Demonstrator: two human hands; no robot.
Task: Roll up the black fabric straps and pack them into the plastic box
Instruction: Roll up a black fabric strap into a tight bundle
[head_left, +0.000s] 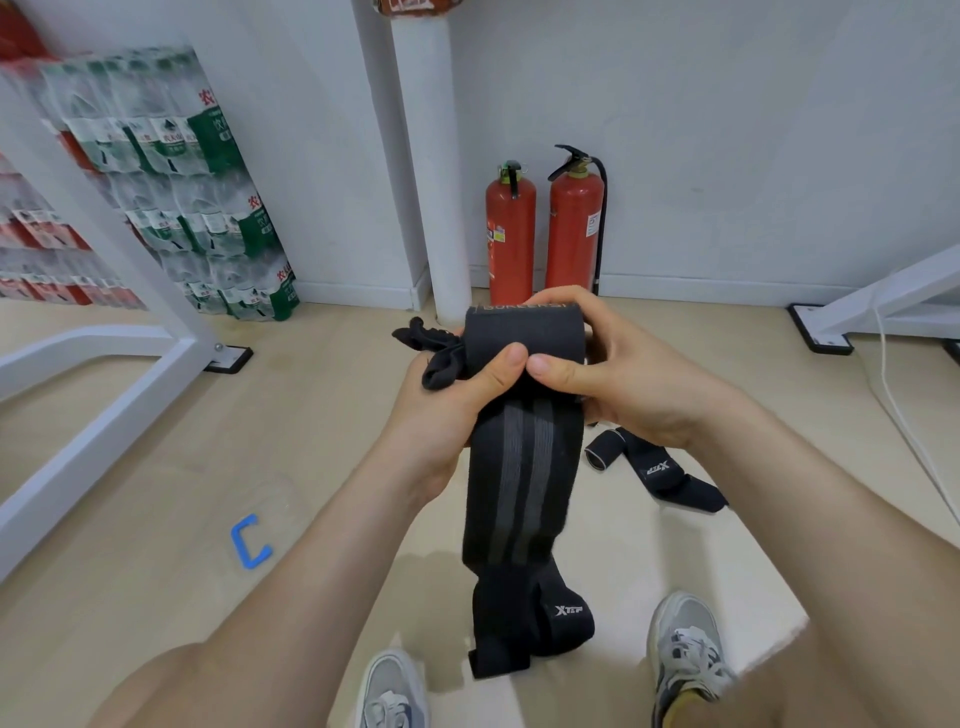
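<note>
- Your left hand (447, 410) and right hand (623, 384) hold the strap (519, 493) in mid-air, fingers curled round its rolled top.
- The unrolled tail hangs down between your forearms.
- A second strap (660, 470) lies on the floor (130, 597), to the right.

Pale wood-look floor (130, 457). Black strap (660, 470) lying right of centre, one end rolled. Two red extinguishers (574, 234) upright against wall. Bottled-water packs (208, 208) stacked far left. Clear plastic box (275, 514), blue clasp (251, 541), near left.
</note>
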